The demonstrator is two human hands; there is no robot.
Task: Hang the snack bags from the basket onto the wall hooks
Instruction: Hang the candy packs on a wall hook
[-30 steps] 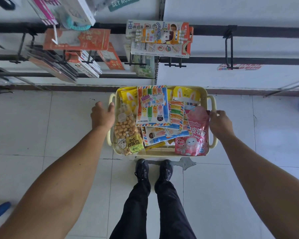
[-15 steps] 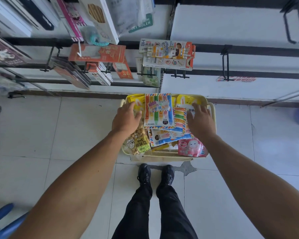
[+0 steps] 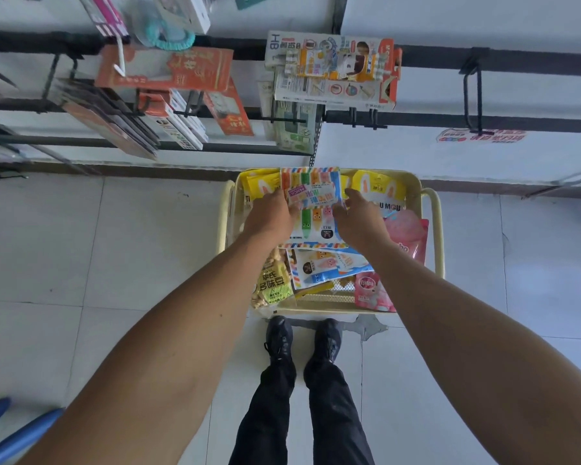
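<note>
A cream wire basket (image 3: 437,229) stands on the floor by the wall, full of snack bags. On top lies a striped-edged bag with pencil figures (image 3: 311,226), and on that a small colourful snack bag (image 3: 312,195). My left hand (image 3: 271,217) pinches the small bag's left edge and my right hand (image 3: 361,220) pinches its right edge. Beside them lie yellow bags (image 3: 379,189), a pink bag (image 3: 408,231) and a bag of beans (image 3: 272,286). An empty black wall hook (image 3: 472,92) juts from the rail at the upper right.
Stationery packs (image 3: 331,68) and red packets (image 3: 168,70) hang on hooks at the upper left and middle. My shoes (image 3: 302,340) stand just before the basket on the tiled floor. A blue object (image 3: 17,437) shows at the lower left.
Both hands left the basket's handles, moved in over the bags and closed on the small colourful bag on top. The view shifted closer to the basket.
</note>
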